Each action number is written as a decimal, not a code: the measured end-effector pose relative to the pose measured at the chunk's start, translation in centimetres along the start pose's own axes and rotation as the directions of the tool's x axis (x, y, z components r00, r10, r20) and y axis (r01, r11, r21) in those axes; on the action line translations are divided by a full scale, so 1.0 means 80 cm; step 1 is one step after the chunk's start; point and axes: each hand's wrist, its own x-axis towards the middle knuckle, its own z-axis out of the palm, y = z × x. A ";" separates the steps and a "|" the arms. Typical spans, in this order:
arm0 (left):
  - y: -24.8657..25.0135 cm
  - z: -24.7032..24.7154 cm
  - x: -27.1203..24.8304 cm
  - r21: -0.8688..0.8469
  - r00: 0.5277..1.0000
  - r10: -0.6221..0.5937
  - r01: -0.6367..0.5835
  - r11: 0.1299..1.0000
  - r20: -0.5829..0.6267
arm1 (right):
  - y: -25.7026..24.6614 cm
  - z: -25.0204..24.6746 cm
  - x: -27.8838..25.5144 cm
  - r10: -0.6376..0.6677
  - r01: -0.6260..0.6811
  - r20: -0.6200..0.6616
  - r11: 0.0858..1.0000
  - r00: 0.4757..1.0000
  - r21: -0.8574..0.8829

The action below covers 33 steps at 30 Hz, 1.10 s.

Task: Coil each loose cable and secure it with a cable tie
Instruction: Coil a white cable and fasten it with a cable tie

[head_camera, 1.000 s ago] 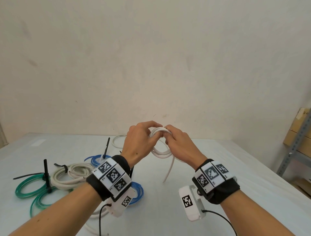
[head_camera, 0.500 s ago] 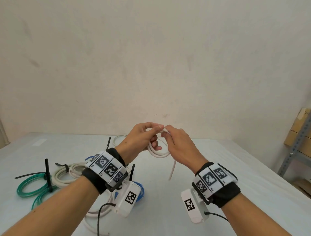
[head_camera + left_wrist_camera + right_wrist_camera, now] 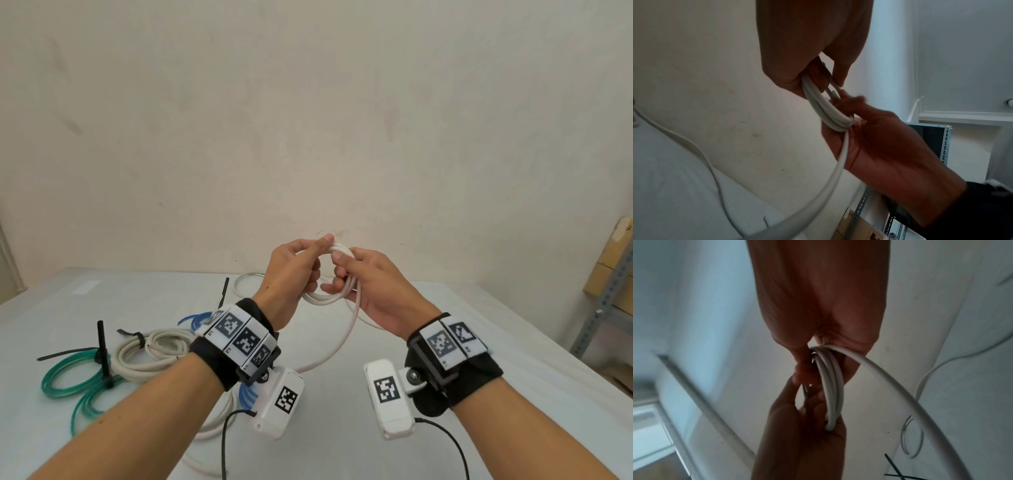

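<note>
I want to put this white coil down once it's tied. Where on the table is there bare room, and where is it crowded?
Bare: the table's right side, between the right hand and the metal shelving, and the far left corner behind the green coils. Crowded: the left, where the green coils, beige coil and blue coil lie with black ties, and where the white cable trails under the left hand.

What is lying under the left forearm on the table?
Under the left forearm lie blue cable loops and a white cable on the table. The arm covers their middle parts, so whether they are tied is unclear.
</note>
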 end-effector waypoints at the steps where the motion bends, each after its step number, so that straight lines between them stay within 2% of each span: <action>1: -0.002 0.001 0.000 -0.010 1.000 -0.007 0.007 1.000 0.008 | -0.003 0.001 0.001 0.022 -0.021 -0.011 0.998 1.000 0.056; 5: -0.014 0.003 -0.002 -0.028 0.992 -0.056 0.060 0.998 0.117 | -0.008 -0.002 0.001 0.139 -0.122 -0.057 0.963 0.989 0.238; 9: -0.018 0.000 -0.005 -0.030 0.957 -0.171 0.183 0.983 0.236 | -0.001 -0.007 0.001 0.112 -0.096 -0.140 0.988 0.984 0.118; 10: -0.015 -0.003 -0.005 0.013 0.951 -0.196 0.199 0.980 0.241 | 0.000 -0.009 0.000 0.097 -0.083 -0.158 0.992 0.983 0.090; 12: -0.007 -0.006 -0.007 0.227 0.951 -0.213 0.161 0.960 0.226 | -0.001 -0.012 0.000 0.064 -0.051 -0.198 0.996 0.978 0.071; 14: 0.006 -0.009 -0.013 0.539 0.936 -0.247 0.076 0.839 0.252 | -0.004 -0.016 0.002 0.031 -0.008 -0.252 0.996 0.967 0.091; 16: 0.022 -0.014 -0.019 0.765 0.867 -0.382 0.002 0.644 0.319 | -0.008 -0.020 0.004 0.014 0.031 -0.305 0.989 0.952 0.142; 17: 0.028 -0.019 -0.020 0.806 0.813 -0.461 -0.017 0.591 0.355 | -0.010 -0.022 0.004 0.009 0.047 -0.326 0.985 0.945 0.164; 19: 0.035 -0.031 -0.015 0.793 0.732 -0.538 -0.004 0.609 0.417 | -0.012 -0.025 0.004 -0.003 0.077 -0.359 0.978 0.933 0.194; 20: 0.036 -0.038 -0.011 0.759 0.722 -0.535 0.020 0.650 0.439 | -0.012 -0.026 0.003 -0.008 0.089 -0.372 0.975 0.928 0.204; 22: 0.035 -0.048 -0.002 0.661 0.764 -0.487 0.107 0.742 0.423 | -0.010 -0.028 0.001 -0.007 0.100 -0.386 0.970 0.923 0.220; 24: 0.035 -0.055 0.006 0.532 0.830 -0.447 0.226 0.816 0.334 | -0.007 -0.027 -0.001 0.004 0.095 -0.376 0.965 0.927 0.244; 27: 0.034 -0.059 0.011 0.338 0.875 -0.429 0.343 0.876 0.223 | -0.006 -0.021 -0.004 0.010 0.083 -0.341 0.963 0.940 0.258; 30: 0.025 -0.055 0.013 0.129 0.928 -0.343 0.326 0.937 0.144 | -0.009 -0.010 -0.005 0.012 0.067 -0.311 0.968 0.950 0.240; 31: 0.021 -0.052 0.012 0.082 0.951 -0.291 0.283 0.956 0.108 | -0.010 -0.007 -0.005 0.011 0.064 -0.302 0.970 0.953 0.237; 33: 0.011 -0.044 0.009 0.095 0.985 -0.168 0.163 0.982 0.048 | -0.010 -0.003 -0.004 0.013 0.053 -0.286 0.974 0.958 0.222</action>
